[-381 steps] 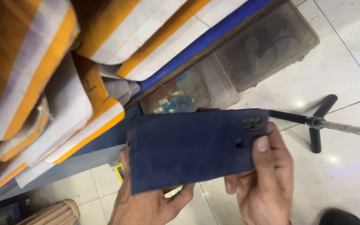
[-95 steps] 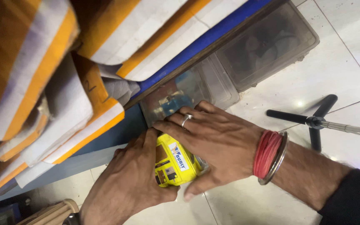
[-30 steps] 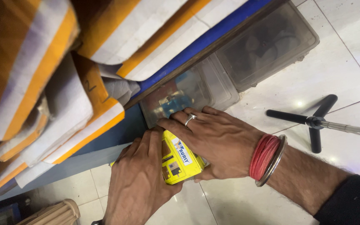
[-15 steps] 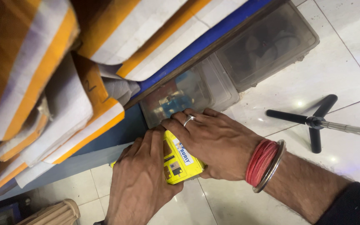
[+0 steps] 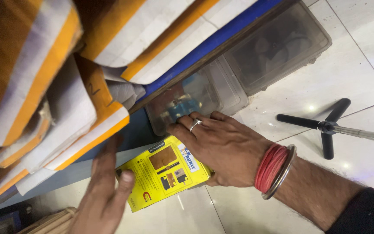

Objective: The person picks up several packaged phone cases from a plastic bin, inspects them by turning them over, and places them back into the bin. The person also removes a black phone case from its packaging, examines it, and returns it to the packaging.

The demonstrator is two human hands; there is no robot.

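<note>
**Yellow packet held flat, tilted across the floor**

A flat yellow packet (image 5: 163, 177) with small product pictures on its face lies low over the white tiled floor (image 5: 351, 91), just in front of a clear plastic box (image 5: 187, 102) tucked under a blue-edged shelf (image 5: 221, 37). Its long axis runs on a slant, from the lower-left corner near the bottom of the view up toward the right, where the far end disappears beneath the right hand.

The right hand (image 5: 221, 147), with a ring on one finger and red threads with a metal bangle (image 5: 278, 171) at the wrist, lies palm-down over that upper-right end, fingers spread and only loosely curled, pressing on the packet rather than closing round it. The fingertips reach the front of the clear box.

The left hand (image 5: 107, 190) is open, fingers stretched out toward the shelf; its thumb rests on the packet's left edge and the fingers lie beside it, not gripping.

Stacked orange-and-white boxes (image 5: 66, 86) fill the shelf above. A larger smoky plastic box (image 5: 282, 47) sits further right, and a black tripod foot (image 5: 325, 128) stands on the tiles, well apart from the hands.
</note>
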